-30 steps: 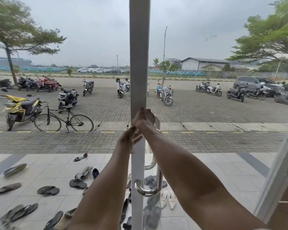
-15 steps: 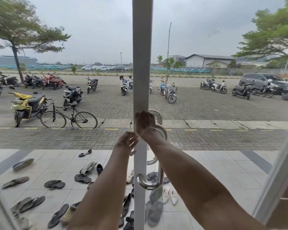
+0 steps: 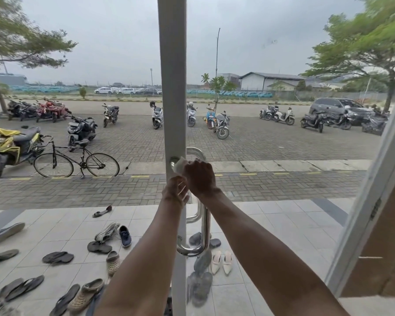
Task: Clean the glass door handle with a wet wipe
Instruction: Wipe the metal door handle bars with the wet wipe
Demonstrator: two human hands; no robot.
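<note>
A chrome D-shaped door handle (image 3: 205,226) is mounted on the white frame (image 3: 172,87) of a glass door in front of me. My right hand (image 3: 200,177) grips a white wet wipe (image 3: 179,165) and presses it against the handle's upper mount on the frame. My left hand (image 3: 177,190) rests flat on the frame just below, fingers spread, holding nothing. The handle's upper bend is partly hidden behind my right hand; its lower bend shows near the frame.
Through the glass lie several sandals and shoes (image 3: 110,233) on a tiled porch, then a bicycle (image 3: 77,161) and parked motorbikes on paving. A second white door frame (image 3: 372,206) slants at the right edge.
My right hand has slid up to the handle's top mount and the white wipe now shows at my fingertips. My left hand stays on the frame. The camera has shifted slightly.
</note>
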